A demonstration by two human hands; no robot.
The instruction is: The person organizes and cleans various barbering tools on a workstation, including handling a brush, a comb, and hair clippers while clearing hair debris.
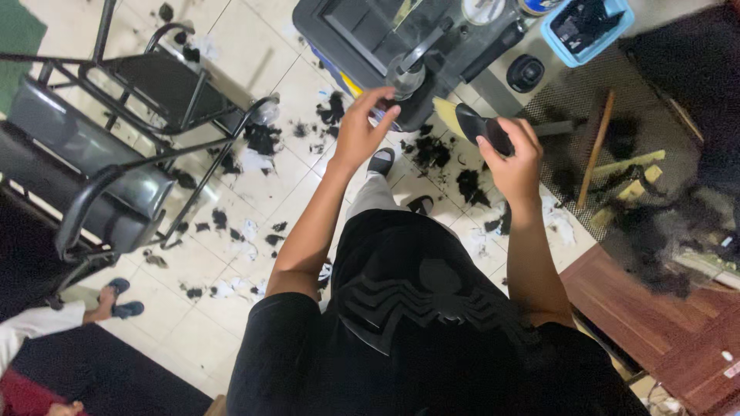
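Clipper (484,129), black, sits in my right hand (515,158), grip wrapped round its body, above hair-strewn floor (231,254). Left hand (362,127) pinches a small dark part (388,117) by worktop (370,38) edge; chair (116,154) farther left.

— How many hands are you showing in view?
— You are showing two: your left hand (361,131) and your right hand (512,158), and the right one is holding one black brush (484,128).
— And chairs?
— You are looking down at two dark chairs (116,146) standing on the tiled floor (231,308).
— Anything else you are counting?
— One blue basket (617,23) is sitting up top, and two sandalled feet (123,299) are showing at the left edge.
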